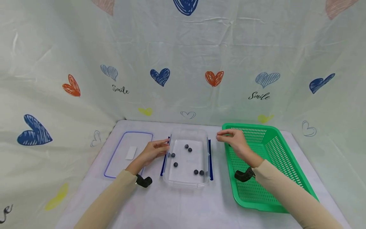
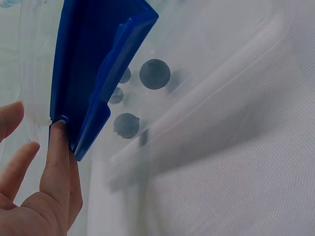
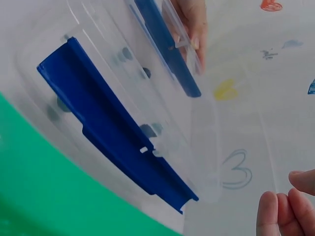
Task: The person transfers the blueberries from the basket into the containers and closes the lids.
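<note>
While our left hand [image 1: 152, 152] touches the left blue latch [image 2: 86, 64] of the clear box [image 1: 187, 160], its fingers reach out nearly straight, the thumb spread away from them. We have our right hand [image 1: 234, 141] raised over the left rim of the green basket [image 1: 257, 149] — fingers extended side by side, thumb just apart. Between our hands the box stands on the white table cover [image 1: 171, 206], dark balls [image 1: 175, 164] scattered over its floor, the right blue latch [image 1: 211, 162] swung outward. To its left we see the blue-edged lid [image 1: 118, 156] — lying flat, a white rectangle [image 1: 131, 153] on it.
</note>
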A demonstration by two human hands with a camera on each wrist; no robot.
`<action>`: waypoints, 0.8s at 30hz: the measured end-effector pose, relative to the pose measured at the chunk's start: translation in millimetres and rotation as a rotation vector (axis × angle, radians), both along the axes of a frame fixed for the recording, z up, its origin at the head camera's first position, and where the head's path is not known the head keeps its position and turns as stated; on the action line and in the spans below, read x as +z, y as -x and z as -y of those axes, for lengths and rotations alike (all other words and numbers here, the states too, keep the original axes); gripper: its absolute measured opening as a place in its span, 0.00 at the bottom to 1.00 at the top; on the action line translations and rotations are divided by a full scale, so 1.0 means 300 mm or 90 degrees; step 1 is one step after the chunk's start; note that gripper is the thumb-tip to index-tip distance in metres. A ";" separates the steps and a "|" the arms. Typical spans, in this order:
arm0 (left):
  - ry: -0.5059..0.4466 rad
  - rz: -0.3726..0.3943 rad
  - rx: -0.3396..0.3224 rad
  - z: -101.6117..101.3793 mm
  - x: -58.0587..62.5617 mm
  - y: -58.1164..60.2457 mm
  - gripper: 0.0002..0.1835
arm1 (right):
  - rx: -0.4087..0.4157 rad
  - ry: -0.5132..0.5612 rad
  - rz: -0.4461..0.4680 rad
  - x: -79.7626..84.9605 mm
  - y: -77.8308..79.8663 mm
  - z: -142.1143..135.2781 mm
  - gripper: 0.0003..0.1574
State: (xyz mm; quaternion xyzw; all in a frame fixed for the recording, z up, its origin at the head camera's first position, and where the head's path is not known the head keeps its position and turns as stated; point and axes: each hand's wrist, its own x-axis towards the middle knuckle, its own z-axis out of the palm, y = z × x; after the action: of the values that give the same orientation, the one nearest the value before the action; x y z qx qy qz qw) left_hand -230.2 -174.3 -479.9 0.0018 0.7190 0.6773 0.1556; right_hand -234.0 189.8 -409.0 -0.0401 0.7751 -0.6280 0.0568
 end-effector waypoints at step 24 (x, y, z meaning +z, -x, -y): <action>-0.005 0.000 -0.002 0.002 -0.011 0.002 0.30 | -0.059 -0.048 -0.044 -0.082 0.038 -0.176 0.26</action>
State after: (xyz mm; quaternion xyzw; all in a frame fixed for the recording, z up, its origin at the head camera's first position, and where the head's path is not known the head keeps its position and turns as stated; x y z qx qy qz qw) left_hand -230.9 -174.9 -483.3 0.0035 0.7166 0.6797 0.1565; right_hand -245.4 242.6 -433.5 -0.0235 0.8008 -0.5985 0.0024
